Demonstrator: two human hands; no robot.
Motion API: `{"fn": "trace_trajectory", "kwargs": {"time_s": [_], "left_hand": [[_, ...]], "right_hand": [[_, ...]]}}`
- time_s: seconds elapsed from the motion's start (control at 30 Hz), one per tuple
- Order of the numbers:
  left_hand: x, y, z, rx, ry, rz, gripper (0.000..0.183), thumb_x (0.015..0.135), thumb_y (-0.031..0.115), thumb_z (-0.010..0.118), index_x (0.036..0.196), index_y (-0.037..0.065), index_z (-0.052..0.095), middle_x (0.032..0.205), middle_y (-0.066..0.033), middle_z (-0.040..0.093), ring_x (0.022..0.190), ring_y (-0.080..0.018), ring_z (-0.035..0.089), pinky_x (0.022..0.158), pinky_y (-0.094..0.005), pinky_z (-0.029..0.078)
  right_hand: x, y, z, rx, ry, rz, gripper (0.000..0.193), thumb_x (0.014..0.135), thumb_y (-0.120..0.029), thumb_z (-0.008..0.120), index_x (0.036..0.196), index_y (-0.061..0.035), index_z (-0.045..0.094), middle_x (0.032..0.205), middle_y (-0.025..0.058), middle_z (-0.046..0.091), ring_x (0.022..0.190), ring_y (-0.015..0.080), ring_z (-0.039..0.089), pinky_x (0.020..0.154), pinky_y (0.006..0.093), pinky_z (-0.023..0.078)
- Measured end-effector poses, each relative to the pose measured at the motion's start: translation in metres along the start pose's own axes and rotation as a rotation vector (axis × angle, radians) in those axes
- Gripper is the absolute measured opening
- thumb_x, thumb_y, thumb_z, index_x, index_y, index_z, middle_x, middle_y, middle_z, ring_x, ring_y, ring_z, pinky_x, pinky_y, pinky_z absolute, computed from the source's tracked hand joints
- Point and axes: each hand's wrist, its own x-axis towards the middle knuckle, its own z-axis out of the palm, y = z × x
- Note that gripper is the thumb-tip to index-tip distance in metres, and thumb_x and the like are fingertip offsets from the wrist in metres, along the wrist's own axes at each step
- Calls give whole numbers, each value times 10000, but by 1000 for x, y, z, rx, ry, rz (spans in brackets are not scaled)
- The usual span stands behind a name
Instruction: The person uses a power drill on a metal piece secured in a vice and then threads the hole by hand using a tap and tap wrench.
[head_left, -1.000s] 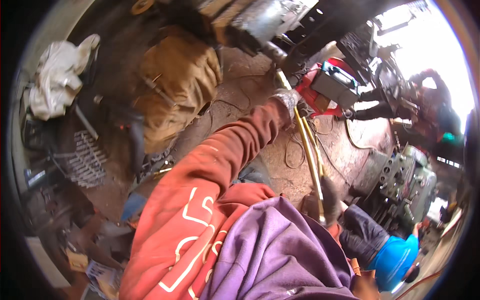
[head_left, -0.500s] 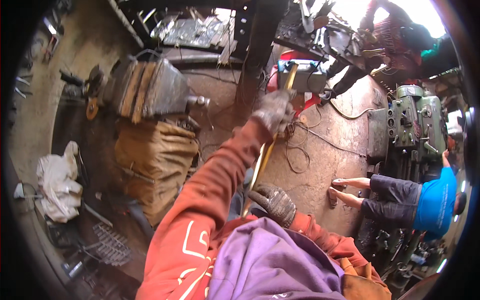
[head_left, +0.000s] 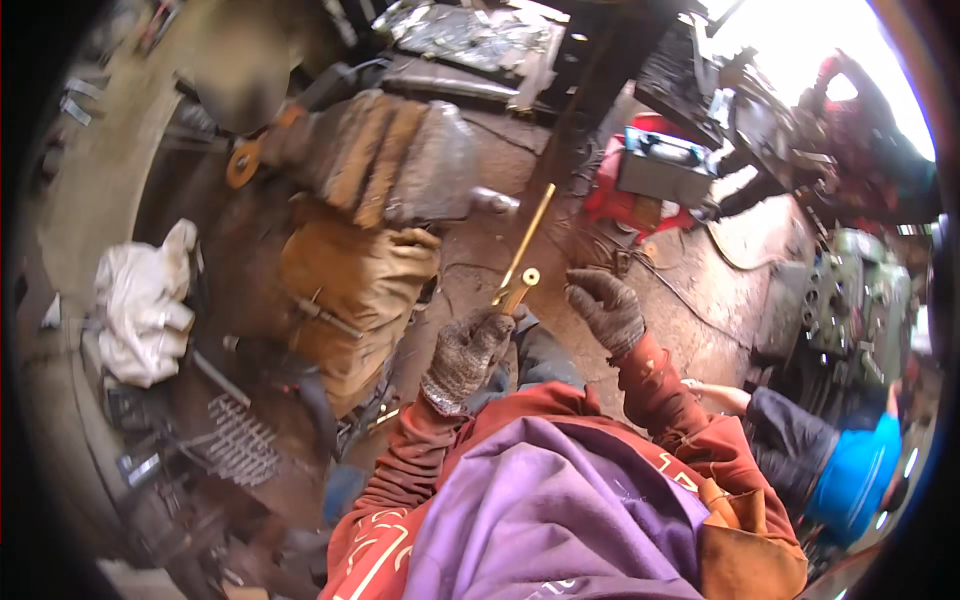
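Note:
My left hand (head_left: 468, 358), in a grey knitted glove, is closed around brass-coloured pieces in front of my body. One is a long thin brass rod (head_left: 534, 225) that points away and slightly right. Beside it a short brass tube (head_left: 524, 284) shows a round end with a hole. Their lower ends are hidden in the glove. To the right, my right hand (head_left: 608, 310), gloved alike, is raised apart from the brass, its fingers bent but parted, with nothing seen in them.
Left of my hands, a tan cloth (head_left: 350, 290) drapes below a block-like object (head_left: 400, 155). A grey box (head_left: 668, 168) with red parts stands ahead right, cables on the floor. A person in blue (head_left: 855, 465) is at right by a green machine (head_left: 850, 300); another person (head_left: 850, 130) is far right.
My left hand has drawn back from far ahead toward my body with the brass. My right hand has moved up and right, away from the lower end. The view has shifted.

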Motion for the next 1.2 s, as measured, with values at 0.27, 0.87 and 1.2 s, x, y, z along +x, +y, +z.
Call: {"fn": "trace_trajectory", "kwargs": {"time_s": [0.27, 0.87, 1.2], "left_hand": [[-28, -42, -39, 686, 373, 559, 146, 1039, 120, 635, 1090, 73, 763, 946, -110, 757, 821, -305, 700, 718, -403, 549], [-4, -41, -105, 570, 434, 593, 314, 871, -15, 724, 1173, 61, 678, 1015, -113, 721, 896, -329, 711, 761, -449, 585], [24, -48, -137, 1778, 643, 880, 528, 1037, 177, 596, 1548, 78, 509, 1517, -125, 568, 1393, -288, 540, 1155, -464, 443]], "right_hand": [[132, 28, 63, 1040, -551, 647, 526, 1032, -468, 673, 1347, -50, 625, 1088, 134, 732, 957, 287, 731, 824, 472, 618], [213, -113, 34, 532, 121, -271, 353, 1042, -57, 671, 1389, 0, 637, 1108, 107, 743, 929, 165, 701, 830, 308, 583], [123, -198, 44, 187, -63, -750, 213, 1008, -33, 651, 1196, 33, 726, 1176, 167, 700, 1002, 240, 671, 916, 382, 548]]}}
